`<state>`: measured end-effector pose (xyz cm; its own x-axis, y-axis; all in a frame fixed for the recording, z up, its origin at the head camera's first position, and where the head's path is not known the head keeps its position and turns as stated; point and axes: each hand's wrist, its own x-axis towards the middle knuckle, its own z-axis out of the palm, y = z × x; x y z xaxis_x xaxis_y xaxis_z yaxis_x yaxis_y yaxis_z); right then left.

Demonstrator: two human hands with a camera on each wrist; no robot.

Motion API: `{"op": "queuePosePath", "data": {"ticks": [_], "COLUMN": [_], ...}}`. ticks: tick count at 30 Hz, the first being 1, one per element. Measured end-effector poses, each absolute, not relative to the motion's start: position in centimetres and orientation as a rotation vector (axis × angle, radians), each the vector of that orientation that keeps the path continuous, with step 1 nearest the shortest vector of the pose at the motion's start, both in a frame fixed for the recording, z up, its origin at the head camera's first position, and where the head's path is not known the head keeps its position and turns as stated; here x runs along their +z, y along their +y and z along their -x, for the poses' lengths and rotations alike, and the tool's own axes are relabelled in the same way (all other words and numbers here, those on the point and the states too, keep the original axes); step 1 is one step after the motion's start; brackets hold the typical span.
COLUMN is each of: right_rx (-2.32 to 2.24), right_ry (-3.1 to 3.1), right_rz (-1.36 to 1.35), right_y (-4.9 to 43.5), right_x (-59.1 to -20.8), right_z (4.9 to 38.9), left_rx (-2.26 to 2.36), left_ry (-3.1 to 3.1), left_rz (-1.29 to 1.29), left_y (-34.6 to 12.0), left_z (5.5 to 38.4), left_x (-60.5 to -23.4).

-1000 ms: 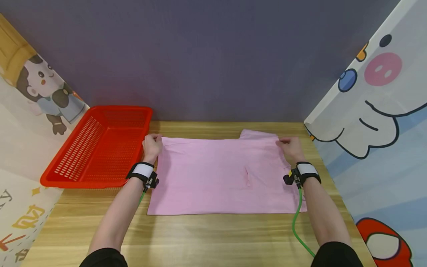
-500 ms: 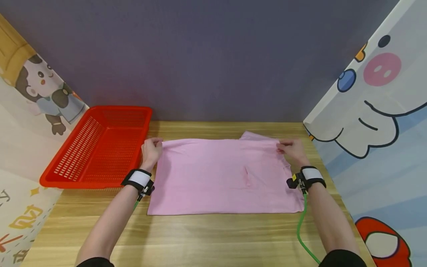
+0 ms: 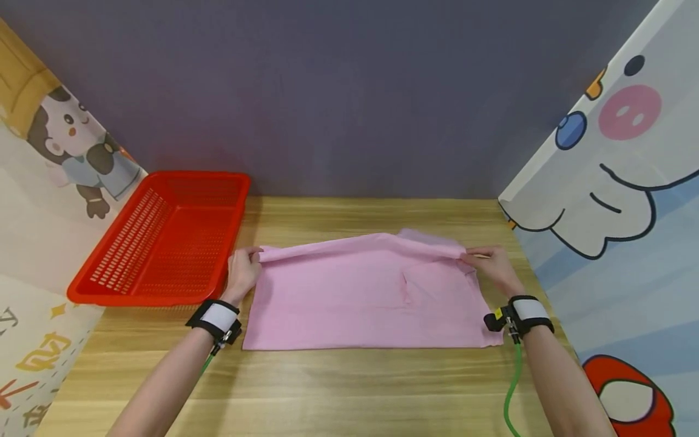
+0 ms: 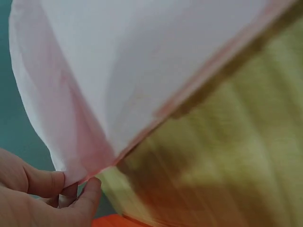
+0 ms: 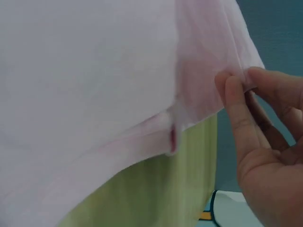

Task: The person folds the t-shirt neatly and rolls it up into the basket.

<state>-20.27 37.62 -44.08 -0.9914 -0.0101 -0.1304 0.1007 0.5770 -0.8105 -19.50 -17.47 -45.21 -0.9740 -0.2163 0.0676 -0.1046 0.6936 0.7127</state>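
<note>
A pink shirt (image 3: 338,303) lies folded into a wide rectangle on the table, with its far edge (image 3: 338,244) lifted and curling toward me. At the far left corner my left hand (image 3: 243,270) pinches that edge; the left wrist view shows the thumb and fingers of this hand (image 4: 52,198) on the cloth's tip. My right hand (image 3: 496,267) pinches the far right corner, and in the right wrist view the shirt (image 5: 104,85) hangs from its fingertips (image 5: 234,87). A flap of the shirt (image 3: 428,237) sticks out behind the lifted edge on the right.
A red plastic basket (image 3: 158,300) with perforated walls stands on the left, close beside my left hand. The wooden table (image 3: 371,394) ends at a dark grey wall (image 3: 371,97) at the back. Printed cartoon panels (image 3: 628,243) flank both sides.
Both hands have drawn back toward me, bringing the shirt's far edge up and nearer so that it folds over. The right hand now pinches the corner with fingers stretched farther out.
</note>
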Motion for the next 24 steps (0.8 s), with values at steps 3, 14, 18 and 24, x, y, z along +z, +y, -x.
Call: {"op": "queuePosePath", "data": {"ticks": [3,14,18,24], "right_rx": [-1.394,-1.159,-1.103,-0.968], "right_ry": [2.678,2.724,2.786,2.790], "right_rz": [-0.039,-0.070,-0.252,-0.276], "right_y": [38.1,38.4,36.9,34.2], "right_x": [-44.6,-45.3,-44.7,-44.9], "right_z": [19.2,17.9,19.4,22.3], "left_rx": [-1.100,-0.858,-0.845,-0.700], "left_ry": [-2.778,-2.882,-2.810,-2.977], "left_rz": [-0.200,0.096,0.345,0.621], "left_y": [-17.7,-17.6,-16.6,-16.0], "left_z": [18.8,16.7,17.9,18.9], "left_x": [-45.6,-46.3,-46.2,-46.7]}}
